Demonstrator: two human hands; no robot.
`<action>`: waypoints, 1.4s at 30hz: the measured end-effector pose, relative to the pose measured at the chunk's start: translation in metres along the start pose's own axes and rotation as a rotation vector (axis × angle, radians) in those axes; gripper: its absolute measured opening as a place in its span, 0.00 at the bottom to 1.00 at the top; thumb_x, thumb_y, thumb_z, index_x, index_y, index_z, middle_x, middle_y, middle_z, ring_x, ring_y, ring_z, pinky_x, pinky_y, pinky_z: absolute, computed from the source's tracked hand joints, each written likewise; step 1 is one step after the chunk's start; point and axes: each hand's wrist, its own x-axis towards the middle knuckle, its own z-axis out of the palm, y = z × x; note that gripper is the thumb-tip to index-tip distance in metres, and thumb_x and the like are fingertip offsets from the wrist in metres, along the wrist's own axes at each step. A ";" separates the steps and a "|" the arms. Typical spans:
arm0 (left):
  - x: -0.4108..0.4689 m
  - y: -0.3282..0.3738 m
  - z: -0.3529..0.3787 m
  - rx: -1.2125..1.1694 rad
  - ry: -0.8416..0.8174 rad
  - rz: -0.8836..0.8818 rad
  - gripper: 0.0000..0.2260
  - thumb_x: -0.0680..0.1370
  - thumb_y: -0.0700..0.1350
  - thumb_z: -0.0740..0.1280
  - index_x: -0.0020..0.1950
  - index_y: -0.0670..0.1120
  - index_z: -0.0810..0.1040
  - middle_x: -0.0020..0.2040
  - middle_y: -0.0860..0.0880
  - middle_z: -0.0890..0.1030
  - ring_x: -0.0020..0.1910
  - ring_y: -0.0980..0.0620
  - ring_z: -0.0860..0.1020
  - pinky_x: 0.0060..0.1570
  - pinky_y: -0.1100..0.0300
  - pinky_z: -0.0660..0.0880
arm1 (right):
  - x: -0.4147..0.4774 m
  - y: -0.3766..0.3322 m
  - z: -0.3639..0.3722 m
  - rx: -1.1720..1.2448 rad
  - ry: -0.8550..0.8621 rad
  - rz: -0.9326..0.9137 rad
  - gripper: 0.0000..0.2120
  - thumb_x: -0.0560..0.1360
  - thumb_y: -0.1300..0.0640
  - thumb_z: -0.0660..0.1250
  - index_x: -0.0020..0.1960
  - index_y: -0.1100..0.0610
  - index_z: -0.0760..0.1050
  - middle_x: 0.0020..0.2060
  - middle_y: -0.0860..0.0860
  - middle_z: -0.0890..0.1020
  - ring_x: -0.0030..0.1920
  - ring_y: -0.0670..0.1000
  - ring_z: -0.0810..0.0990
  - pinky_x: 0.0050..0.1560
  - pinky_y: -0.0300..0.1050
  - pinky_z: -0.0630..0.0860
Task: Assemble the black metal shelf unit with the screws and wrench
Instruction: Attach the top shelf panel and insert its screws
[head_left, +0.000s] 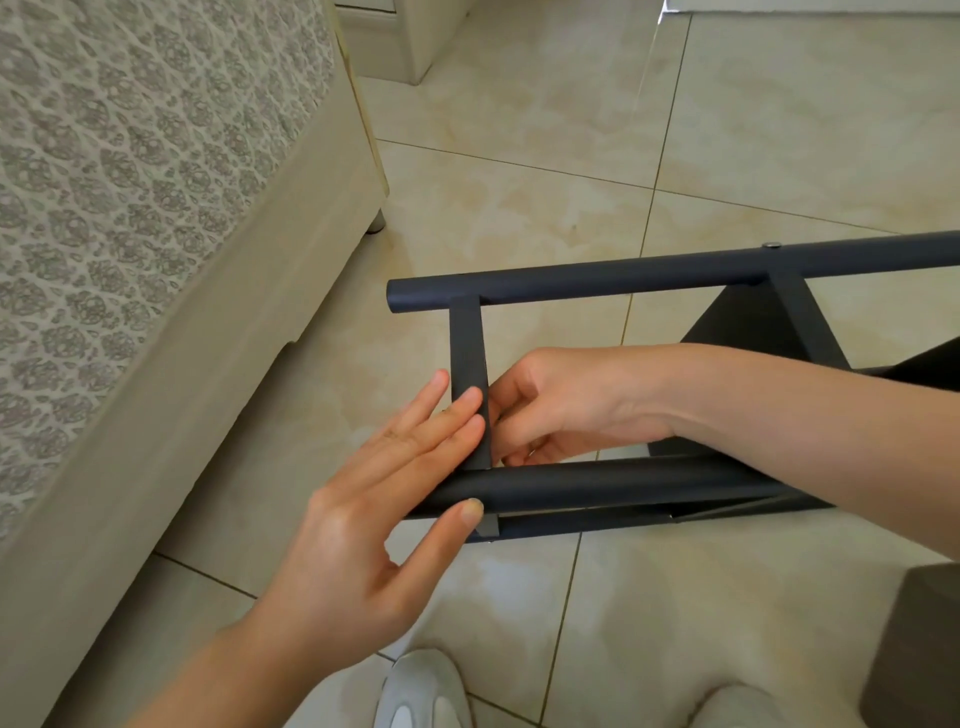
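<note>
Grip open on left hand (363, 519), straight fingers touching crossbar (467, 343), thumb on near tube (597, 480); right hand (571, 400) curled behind crossbar, contents unclear.

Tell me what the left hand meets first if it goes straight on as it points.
The crossbar: the left hand points up and right, fingertips already touching it. Just beyond is the right hand, depth unclear.
</note>
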 end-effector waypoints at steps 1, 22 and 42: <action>0.002 -0.001 -0.001 0.018 -0.006 0.020 0.20 0.78 0.44 0.65 0.70 0.39 0.74 0.72 0.47 0.73 0.77 0.48 0.66 0.75 0.52 0.64 | 0.000 0.001 -0.001 0.023 -0.016 0.004 0.04 0.76 0.68 0.67 0.46 0.64 0.80 0.33 0.52 0.82 0.34 0.46 0.81 0.39 0.35 0.78; 0.017 -0.015 -0.006 0.089 -0.068 0.113 0.18 0.78 0.48 0.66 0.66 0.43 0.75 0.67 0.49 0.77 0.73 0.50 0.72 0.75 0.47 0.62 | 0.012 0.001 -0.015 0.011 -0.177 0.113 0.05 0.78 0.62 0.67 0.47 0.59 0.81 0.41 0.53 0.83 0.43 0.49 0.81 0.47 0.42 0.80; 0.019 -0.020 -0.002 0.063 -0.024 0.157 0.16 0.78 0.47 0.66 0.64 0.43 0.76 0.65 0.48 0.78 0.72 0.48 0.73 0.74 0.45 0.64 | 0.017 0.003 -0.017 0.052 -0.255 0.172 0.08 0.78 0.60 0.66 0.45 0.58 0.83 0.46 0.55 0.84 0.45 0.50 0.83 0.52 0.46 0.80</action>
